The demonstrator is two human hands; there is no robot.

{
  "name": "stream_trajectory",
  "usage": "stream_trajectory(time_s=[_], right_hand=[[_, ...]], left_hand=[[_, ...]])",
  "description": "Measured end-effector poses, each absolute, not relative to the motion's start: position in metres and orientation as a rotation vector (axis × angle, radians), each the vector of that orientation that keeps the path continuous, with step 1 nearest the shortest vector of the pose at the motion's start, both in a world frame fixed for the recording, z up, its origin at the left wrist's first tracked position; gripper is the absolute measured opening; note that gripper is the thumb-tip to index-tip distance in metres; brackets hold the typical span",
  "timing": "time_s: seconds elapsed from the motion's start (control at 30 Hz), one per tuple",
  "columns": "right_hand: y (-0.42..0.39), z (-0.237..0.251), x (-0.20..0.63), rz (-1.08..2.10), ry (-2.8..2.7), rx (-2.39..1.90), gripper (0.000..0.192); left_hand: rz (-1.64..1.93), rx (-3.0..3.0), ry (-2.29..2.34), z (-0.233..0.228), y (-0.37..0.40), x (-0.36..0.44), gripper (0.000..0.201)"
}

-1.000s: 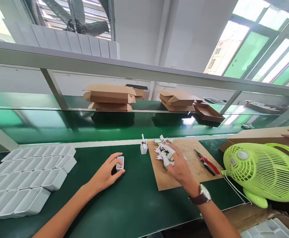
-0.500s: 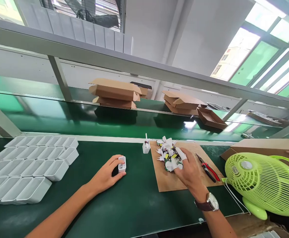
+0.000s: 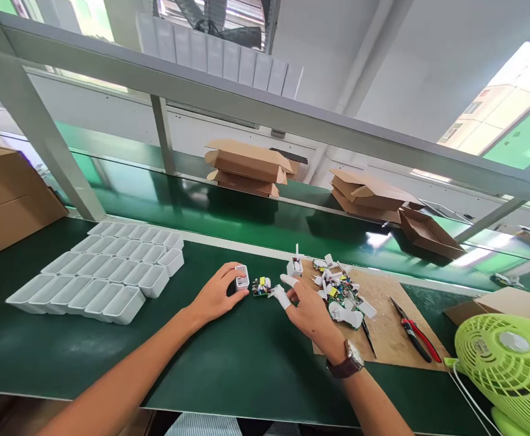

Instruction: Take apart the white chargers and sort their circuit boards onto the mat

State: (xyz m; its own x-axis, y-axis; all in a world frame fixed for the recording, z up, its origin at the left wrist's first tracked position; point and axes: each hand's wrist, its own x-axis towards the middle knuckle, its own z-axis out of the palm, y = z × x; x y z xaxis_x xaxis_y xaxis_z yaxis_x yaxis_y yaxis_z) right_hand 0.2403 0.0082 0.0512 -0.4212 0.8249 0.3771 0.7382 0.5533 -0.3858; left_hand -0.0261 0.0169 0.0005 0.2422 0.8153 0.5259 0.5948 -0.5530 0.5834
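My left hand (image 3: 221, 292) is closed around a small white charger housing (image 3: 241, 278), its open end facing up. Just to its right is a small green circuit board (image 3: 261, 286) with a yellow component. My right hand (image 3: 308, 309), with white covers on thumb and forefinger, has the board's white end at its thumb tip; the grip is partly hidden. A heap of similar circuit boards (image 3: 337, 287) with white plastic parts lies on a brown sheet (image 3: 385, 339) to the right. Behind my right hand a white housing (image 3: 294, 266) stands upright with a thin piece sticking up.
Rows of white housings (image 3: 123, 303) cover the left of the green table. Red-black pliers (image 3: 414, 333) and dark tweezers (image 3: 368, 338) lie on the brown sheet. A green fan (image 3: 510, 363) stands at right. Cardboard boxes (image 3: 246, 163) sit beyond the metal frame.
My right hand has moved left from the heap, bringing a circuit board beside the white housing. My left hand still holds that housing, now tilted. The view has turned left.
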Motion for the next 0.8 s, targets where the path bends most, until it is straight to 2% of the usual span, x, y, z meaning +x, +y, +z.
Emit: stream_trajectory(time_s=[0.17, 0.3, 0.4, 0.5, 0.6, 0.73, 0.8], right_hand=[[0.022, 0.059, 0.241, 0.098, -2.495, -0.869, 0.046], [0.031, 0.045, 0.228, 0.194, -2.488, -1.16, 0.046], [0.028, 0.035, 0.216, 0.325, -2.465, -1.328, 0.049], [0.021, 0.03, 0.213, 0.354, -2.437, -1.236, 0.054], [0.02, 0.027, 0.218, 0.325, -2.339, -1.103, 0.046], [0.024, 0.024, 0.227, 0.26, -2.222, -1.034, 0.05], [0.026, 0.022, 0.228, 0.274, -2.253, -1.02, 0.059]], left_hand=[[1.145, 2.244, 1.259, 0.002, 0.016, -0.024, 0.023], [1.139, 2.217, 1.265, 0.001, 0.016, -0.024, 0.027], [1.127, 2.157, 1.313, 0.001, 0.016, -0.025, 0.038], [1.078, 2.09, 1.358, 0.002, 0.016, -0.027, 0.049], [1.03, 2.036, 1.374, 0.003, 0.016, -0.028, 0.058], [0.991, 2.002, 1.36, 0.002, 0.015, -0.027, 0.065], [0.984, 2.001, 1.354, 0.001, 0.014, -0.026, 0.065]])
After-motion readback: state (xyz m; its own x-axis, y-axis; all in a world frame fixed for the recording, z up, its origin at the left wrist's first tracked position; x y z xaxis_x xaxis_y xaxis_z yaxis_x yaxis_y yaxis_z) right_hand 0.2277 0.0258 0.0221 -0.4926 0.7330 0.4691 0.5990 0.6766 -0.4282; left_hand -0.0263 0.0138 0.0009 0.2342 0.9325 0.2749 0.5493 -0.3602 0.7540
